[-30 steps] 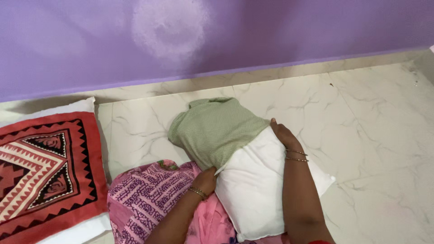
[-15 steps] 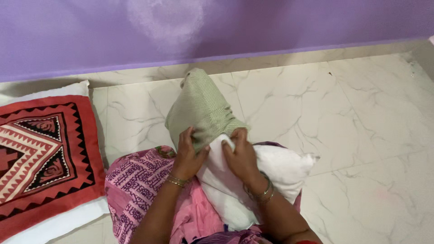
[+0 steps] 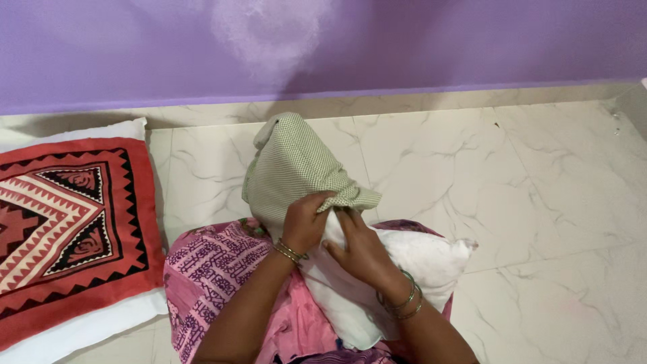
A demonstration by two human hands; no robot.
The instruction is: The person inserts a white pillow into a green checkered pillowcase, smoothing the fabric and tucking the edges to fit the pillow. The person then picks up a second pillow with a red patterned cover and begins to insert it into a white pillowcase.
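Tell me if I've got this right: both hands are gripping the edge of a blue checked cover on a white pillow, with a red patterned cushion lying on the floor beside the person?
Not quite: the checked cover is green, not blue, as the head view shows. The rest holds: the left hand and right hand grip its edge over the white pillow, and the red patterned cushion lies alongside.

Left hand [image 3: 304,221] pinching the bunched edge of a green checked pillow cover [image 3: 293,168]. Right hand [image 3: 360,248] just beside that grip, pressed on the white pillow [image 3: 424,263] below the cover's opening.

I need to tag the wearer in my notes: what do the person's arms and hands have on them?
Both forearms are bare, no sleeves in view. The left hand has thin gold-coloured bangles at the wrist; the right hand has several thin bangles, gold-coloured and greenish.
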